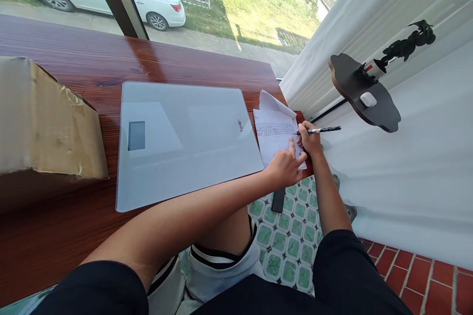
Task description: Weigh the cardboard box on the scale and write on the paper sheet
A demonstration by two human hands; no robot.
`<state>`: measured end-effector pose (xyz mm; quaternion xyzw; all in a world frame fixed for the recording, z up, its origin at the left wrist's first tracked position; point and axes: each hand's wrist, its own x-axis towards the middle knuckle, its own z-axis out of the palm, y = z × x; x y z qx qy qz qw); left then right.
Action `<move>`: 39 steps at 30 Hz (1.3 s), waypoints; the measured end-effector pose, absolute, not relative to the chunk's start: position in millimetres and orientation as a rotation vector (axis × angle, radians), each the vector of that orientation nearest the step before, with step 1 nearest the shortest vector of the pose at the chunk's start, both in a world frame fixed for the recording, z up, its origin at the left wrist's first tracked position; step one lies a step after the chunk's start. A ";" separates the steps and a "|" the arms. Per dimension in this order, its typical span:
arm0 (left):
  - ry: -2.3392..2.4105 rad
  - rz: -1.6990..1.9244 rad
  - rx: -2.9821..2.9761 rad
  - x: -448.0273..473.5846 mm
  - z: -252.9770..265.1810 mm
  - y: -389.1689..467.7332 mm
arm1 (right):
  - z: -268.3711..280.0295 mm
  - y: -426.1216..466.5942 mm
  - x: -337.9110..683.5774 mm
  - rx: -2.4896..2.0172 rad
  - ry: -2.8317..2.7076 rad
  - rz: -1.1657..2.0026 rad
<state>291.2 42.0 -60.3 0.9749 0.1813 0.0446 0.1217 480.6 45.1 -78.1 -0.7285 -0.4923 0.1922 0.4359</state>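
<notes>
My right hand (309, 141) grips a black-and-white patterned pen (325, 129), its tip at the paper near the right end of the table. The white sheets (271, 143) carry rows of small handwritten characters, and the top page curls up at the far edge. Across the lower part of the sheets lies my left hand (285, 163), index finger stretched toward the pen tip and other fingers apart. Left of the paper, a large pale, glossy flat panel (192, 133) with a dark rectangular window and small lettering rests on the table.
A cardboard box (66, 128) stands at the left on the reddish wooden table (207, 66). Beyond the right end are white curtains (414, 172) and a small dark stand (351, 76) holding a plant and a white case. A dark flat object (278, 201) shows below the table edge.
</notes>
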 end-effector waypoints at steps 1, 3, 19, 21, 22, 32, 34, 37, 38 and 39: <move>0.527 0.131 2.850 291.1 -60.2 42.0 | -77.1 45.1 479.7 -1.821 -1.212 0.476; 0.521 0.138 2.856 290.8 -59.9 42.0 | -75.8 45.3 478.1 -1.833 -1.212 0.466; 0.539 0.128 2.838 291.2 -62.6 41.2 | -85.5 49.6 490.8 -1.817 -1.245 0.049; 0.535 0.133 2.849 290.2 -60.8 40.6 | -88.8 50.9 492.9 -1.791 -1.262 0.079; 0.526 0.140 2.862 289.6 -59.9 40.2 | -89.9 51.4 493.4 -1.772 -1.265 0.116; 0.468 0.222 2.887 289.6 -64.4 35.4 | -97.0 54.2 495.4 -1.754 -1.236 0.201; 0.487 0.215 2.883 290.0 -65.9 35.8 | -98.0 54.8 495.5 -1.749 -1.270 0.194; 0.505 0.230 2.906 289.9 -67.5 36.4 | -96.0 55.3 494.0 -1.804 -1.329 0.158; 0.503 0.238 2.920 289.7 -68.0 36.4 | -94.9 55.5 493.1 -1.829 -1.347 0.134; 0.500 0.247 2.935 289.5 -68.5 36.2 | -93.8 55.6 492.2 -1.848 -1.366 0.108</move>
